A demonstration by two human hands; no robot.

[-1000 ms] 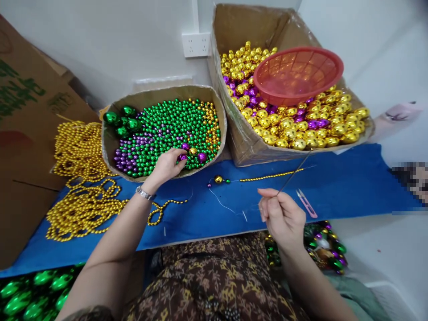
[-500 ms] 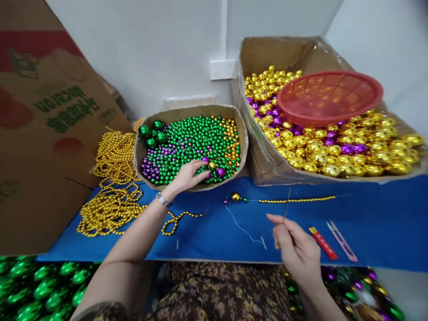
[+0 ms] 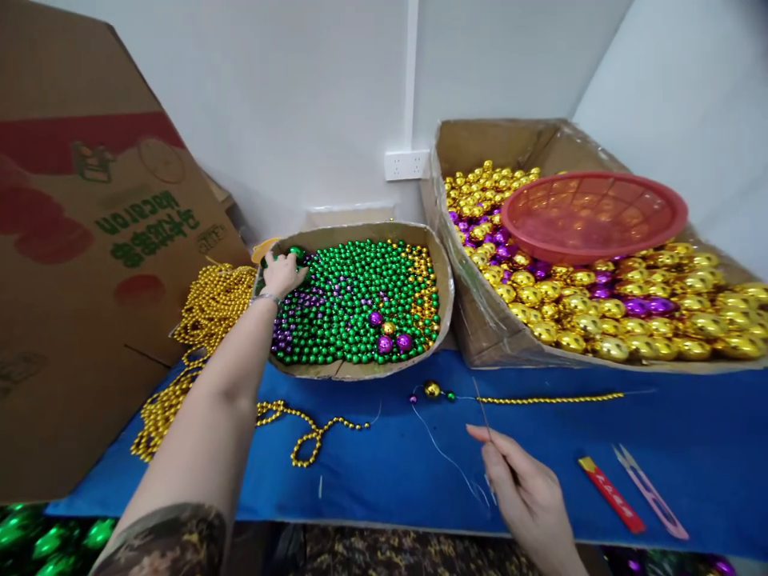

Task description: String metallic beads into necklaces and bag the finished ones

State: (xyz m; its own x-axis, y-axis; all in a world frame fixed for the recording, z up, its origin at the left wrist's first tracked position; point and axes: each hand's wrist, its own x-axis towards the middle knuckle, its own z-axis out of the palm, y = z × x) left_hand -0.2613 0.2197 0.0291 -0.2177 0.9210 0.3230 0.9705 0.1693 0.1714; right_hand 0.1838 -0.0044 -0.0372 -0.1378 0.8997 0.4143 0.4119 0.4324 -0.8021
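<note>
Large green balls (image 3: 296, 252) lie in the far-left corner of the bead box (image 3: 354, 370), partly covered by the nearer left hand (image 3: 284, 274); whether its grip has closed, I can't tell. Well apart, the right hand (image 3: 525, 488) pinches a thin needle (image 3: 482, 410).

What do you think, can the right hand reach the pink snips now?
Probably yes: the snips lie near the right hand, with only a red object between, though that hand holds a thin rod.

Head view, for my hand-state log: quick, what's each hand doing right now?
Left hand: at the large shiny green round beads; whether it grips one cannot be told.
Right hand: closed, pinching a thin straight grey needle-like rod.
</note>
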